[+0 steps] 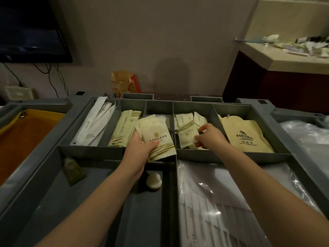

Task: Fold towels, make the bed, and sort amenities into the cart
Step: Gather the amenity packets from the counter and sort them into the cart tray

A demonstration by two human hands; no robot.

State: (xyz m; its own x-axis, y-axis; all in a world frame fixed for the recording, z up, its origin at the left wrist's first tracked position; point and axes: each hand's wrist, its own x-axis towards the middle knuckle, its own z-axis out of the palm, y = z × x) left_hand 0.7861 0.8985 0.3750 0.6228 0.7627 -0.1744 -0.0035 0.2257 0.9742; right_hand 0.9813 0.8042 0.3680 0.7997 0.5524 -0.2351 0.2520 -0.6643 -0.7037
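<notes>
The left hand (140, 146) has its grip clamped, thumb on top, round a fanned stack of cream sachets (157, 138) held just above the cart tray (92, 150). The right hand (211, 137) has its grip pinched on one of the loose sachets (186, 138) lying in the fourth compartment from the left. Tan pouches (245, 136) fill the compartment to the right, long white packets (96, 120) the far-left one, and a green tube (73, 171) lies nearer.
</notes>
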